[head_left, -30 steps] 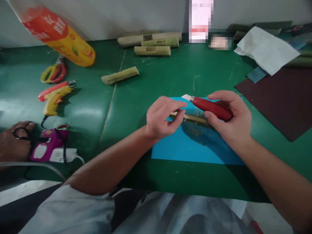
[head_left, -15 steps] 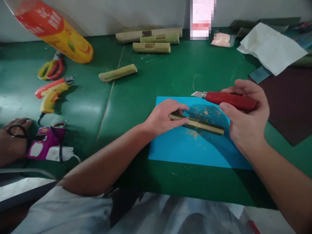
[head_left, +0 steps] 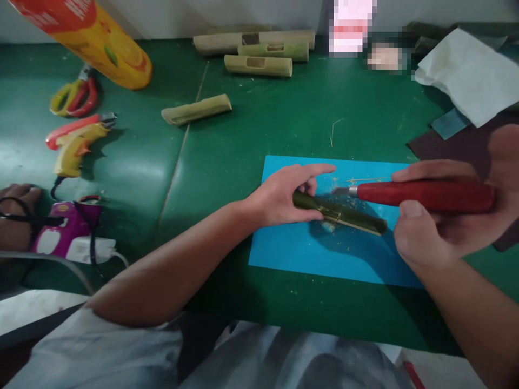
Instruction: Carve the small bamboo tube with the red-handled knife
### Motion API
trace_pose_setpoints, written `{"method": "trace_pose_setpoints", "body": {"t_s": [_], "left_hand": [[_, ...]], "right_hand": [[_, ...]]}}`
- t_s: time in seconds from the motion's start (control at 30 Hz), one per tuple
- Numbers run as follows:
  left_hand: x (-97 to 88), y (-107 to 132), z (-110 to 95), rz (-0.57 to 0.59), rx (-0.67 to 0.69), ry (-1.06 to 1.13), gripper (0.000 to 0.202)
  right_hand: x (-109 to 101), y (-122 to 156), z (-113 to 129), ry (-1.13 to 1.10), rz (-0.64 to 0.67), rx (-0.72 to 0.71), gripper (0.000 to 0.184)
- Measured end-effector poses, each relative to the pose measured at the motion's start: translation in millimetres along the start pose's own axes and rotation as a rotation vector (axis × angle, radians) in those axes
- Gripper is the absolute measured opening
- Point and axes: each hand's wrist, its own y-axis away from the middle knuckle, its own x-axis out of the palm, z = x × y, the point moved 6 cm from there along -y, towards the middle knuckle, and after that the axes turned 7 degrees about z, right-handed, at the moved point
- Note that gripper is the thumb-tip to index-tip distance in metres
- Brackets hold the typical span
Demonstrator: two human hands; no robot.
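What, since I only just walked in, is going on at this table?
A person's left hand holds a piece of bamboo over a blue sheet on a green table. The right hand grips a red-handled knife, its blade close to the bamboo; whether they touch is hard to tell. Shavings lie scattered on the sheet. Other bamboo pieces lie near the wall.

You have open table (head_left: 284,121) between the blue sheet (head_left: 284,251) and the far bamboo tubes (head_left: 235,65) — but the bottle (head_left: 115,51) and glue gun (head_left: 71,158) crowd your left, and the knife (head_left: 425,195) in your right hand (head_left: 460,229) blocks the sheet's right side.
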Motion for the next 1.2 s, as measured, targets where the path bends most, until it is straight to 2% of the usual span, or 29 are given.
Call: {"method": "trace_pose_setpoints", "body": {"t_s": [0.13,0.27,0.33,0.57,0.73,0.83,0.97,1.03,1.1,1.2], "left_hand": [[0.6,-1,-2,0.031,-0.004,-0.033,0.079],[-2.7,-1,-4,0.003,0.015,-0.080,0.074],[-3.4,0,-5,0.006,0.018,-0.095,0.071],[-3.4,-1,-4,-0.005,0.028,-0.091,0.066],[-2.3,-1,-2,-0.030,0.042,-0.069,0.064],[-2.2,-1,-1,-0.035,0.045,-0.065,0.065],[-2.8,0,0,-0.019,0.013,-0.065,0.066],[-3.9,0,-1,-0.014,0.012,-0.064,0.066],[-4.8,0,-2,-0.011,0.012,-0.067,0.067],[-5.4,0,-3,-0.006,0.011,-0.076,0.065]], "right_hand": [[-5,3,13,0.077,0.039,-0.045,0.075],[-7,11,30,0.113,0.034,-0.196,0.099],[-5,14,36,0.120,0.037,-0.259,0.104],[6,3,51,0.206,0.059,-0.310,0.086],[9,2,49,0.192,0.125,-0.247,0.092],[8,5,47,0.155,0.130,-0.271,0.098],[12,5,45,0.128,0.110,-0.280,0.097],[12,5,44,0.061,0.041,-0.289,0.095],[12,3,37,-0.025,0.019,-0.202,0.087],[18,-2,24,-0.056,0.159,-0.063,0.050]]}}
